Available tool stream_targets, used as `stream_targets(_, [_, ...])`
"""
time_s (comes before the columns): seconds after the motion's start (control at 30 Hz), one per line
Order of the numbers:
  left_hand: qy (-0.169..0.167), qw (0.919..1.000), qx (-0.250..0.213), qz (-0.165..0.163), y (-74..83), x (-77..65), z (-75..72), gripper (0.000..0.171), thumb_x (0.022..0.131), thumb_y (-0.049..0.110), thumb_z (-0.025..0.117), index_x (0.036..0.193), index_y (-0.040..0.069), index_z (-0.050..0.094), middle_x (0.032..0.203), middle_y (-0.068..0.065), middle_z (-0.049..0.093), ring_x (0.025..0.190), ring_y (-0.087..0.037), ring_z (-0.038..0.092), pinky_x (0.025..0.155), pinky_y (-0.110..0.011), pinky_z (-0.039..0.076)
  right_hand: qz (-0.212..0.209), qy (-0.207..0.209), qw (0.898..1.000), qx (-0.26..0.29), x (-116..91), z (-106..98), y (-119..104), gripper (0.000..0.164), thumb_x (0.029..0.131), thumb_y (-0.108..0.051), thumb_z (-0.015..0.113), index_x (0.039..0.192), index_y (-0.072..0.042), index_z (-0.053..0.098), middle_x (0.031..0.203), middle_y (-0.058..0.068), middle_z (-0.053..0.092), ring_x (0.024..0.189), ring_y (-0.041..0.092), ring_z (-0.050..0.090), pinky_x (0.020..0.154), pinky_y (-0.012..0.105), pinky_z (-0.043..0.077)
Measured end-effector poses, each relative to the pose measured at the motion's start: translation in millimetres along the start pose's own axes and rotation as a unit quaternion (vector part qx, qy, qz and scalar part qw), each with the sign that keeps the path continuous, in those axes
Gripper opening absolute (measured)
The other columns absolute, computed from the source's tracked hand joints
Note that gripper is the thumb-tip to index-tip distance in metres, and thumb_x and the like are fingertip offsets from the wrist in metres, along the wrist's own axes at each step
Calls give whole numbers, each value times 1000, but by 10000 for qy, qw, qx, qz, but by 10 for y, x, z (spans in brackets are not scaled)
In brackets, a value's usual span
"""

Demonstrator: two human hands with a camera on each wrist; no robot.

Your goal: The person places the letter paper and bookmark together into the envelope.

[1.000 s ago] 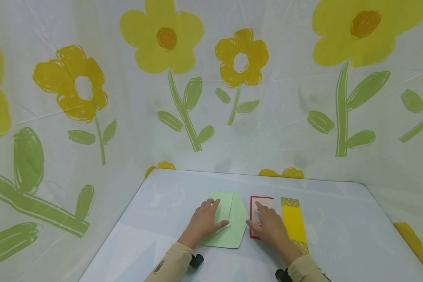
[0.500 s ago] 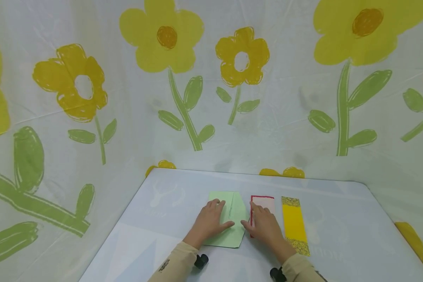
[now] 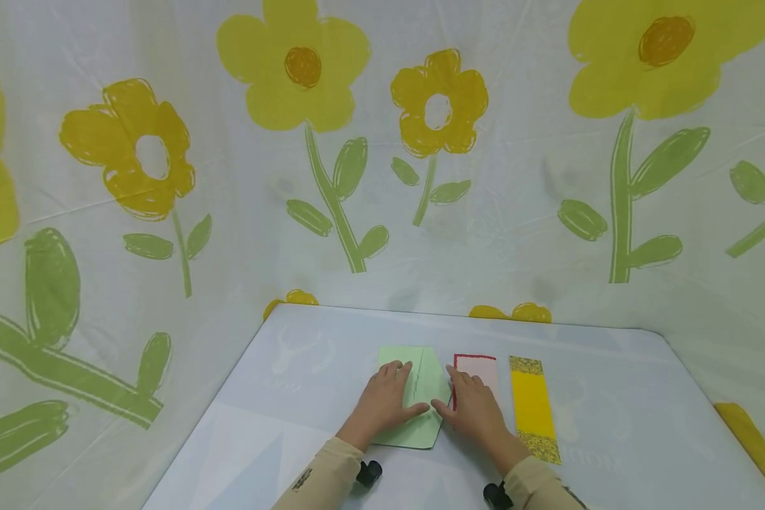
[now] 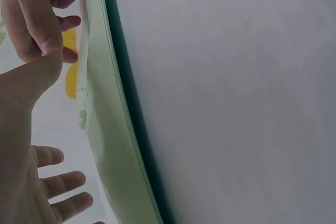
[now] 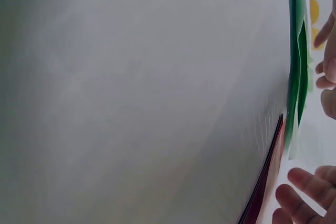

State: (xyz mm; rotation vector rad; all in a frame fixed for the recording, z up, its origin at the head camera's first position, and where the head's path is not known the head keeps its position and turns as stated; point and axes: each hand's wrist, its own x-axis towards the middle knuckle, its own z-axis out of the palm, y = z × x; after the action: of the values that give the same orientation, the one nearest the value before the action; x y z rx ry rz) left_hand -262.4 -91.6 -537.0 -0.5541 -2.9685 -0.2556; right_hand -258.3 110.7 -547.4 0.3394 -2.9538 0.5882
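A pale green paper envelope [image 3: 428,372] lies on the table with its angled flap towards the right. My left hand [image 3: 382,400] hovers over its left half, fingers spread and relaxed, thumb reaching across the middle. My right hand [image 3: 478,411] is over the gap between envelope and red-bordered pink card [image 3: 478,364], thumb at the flap's edge, covering much of the card. In the left wrist view, the left fingers [image 4: 63,184] stand apart from the envelope's face. Loosely bent right fingers [image 5: 304,198] show near the card's edge in the right wrist view.
To the right of the card lies a yellow strip [image 3: 533,400] with gold speckled ends. All sit on a pale table [image 3: 618,382], whose far edge meets a curtain [image 3: 510,241] printed with yellow flowers. Each wrist wears a small black camera [image 3: 369,473].
The right hand has moved left, from over the card to the envelope's flap edge. The left hand has shifted slightly right over the envelope. Card, strip and envelope look unmoved.
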Motion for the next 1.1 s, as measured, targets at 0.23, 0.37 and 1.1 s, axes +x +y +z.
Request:
stream_targets(0.23, [31, 9999, 97, -20, 14, -13, -12, 94, 87, 69, 66, 154, 8, 40, 149, -14, 47, 138, -31, 44, 112, -49, 40, -54, -58, 10000, -55, 12, 11, -28, 81, 86, -46, 77, 148, -2, 49, 134, 17, 63, 118, 39, 57, 106, 58, 43])
stream_targets(0.37, [9, 9999, 109, -50, 19, -11, -21, 95, 86, 69, 67, 154, 8, 40, 148, -15, 47, 138, -32, 44, 111, -51, 40, -64, -87, 9998, -140, 18, 18, -31, 80, 86, -44, 78, 147, -1, 49, 136, 18, 62, 119, 40, 57, 106, 58, 44])
stream_targets(1.1, [-257, 9994, -46, -216, 21, -16, 8, 100, 83, 69, 69, 156, 8, 38, 151, -15, 45, 138, -32, 44, 110, -48, 43, -149, 143, 9998, 31, 49, 57, -55, 75, 80, -29, 87, 140, 1, 55, 120, 21, 62, 105, 35, 60, 100, 52, 50])
